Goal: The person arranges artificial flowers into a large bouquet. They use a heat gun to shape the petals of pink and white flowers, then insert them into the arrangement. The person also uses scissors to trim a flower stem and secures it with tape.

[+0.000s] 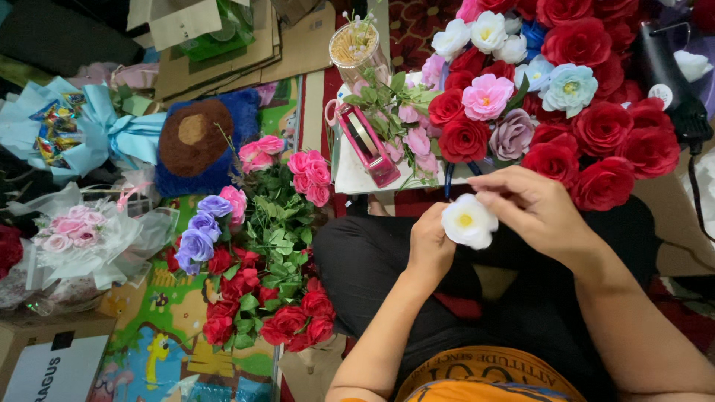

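Note:
A white artificial flower (pixel 468 220) with a yellow centre sits between both my hands above my lap. My left hand (pixel 430 249) grips it from below and behind, fingers closed around its base. My right hand (pixel 538 208) touches its upper right petals with fingertips curled. Just beyond my hands lies a large bouquet of red roses (pixel 596 134) mixed with pink, white, pale blue and mauve blooms.
A pink tape dispenser (pixel 366 141) rests on a white board with leafy pink sprigs. A clear jar (pixel 357 46) stands behind it. On the floor at left lie red, pink and purple flowers with green leaves (pixel 257 275), wrapped bouquets (pixel 74 238), cardboard and a blue cushion (pixel 197 145).

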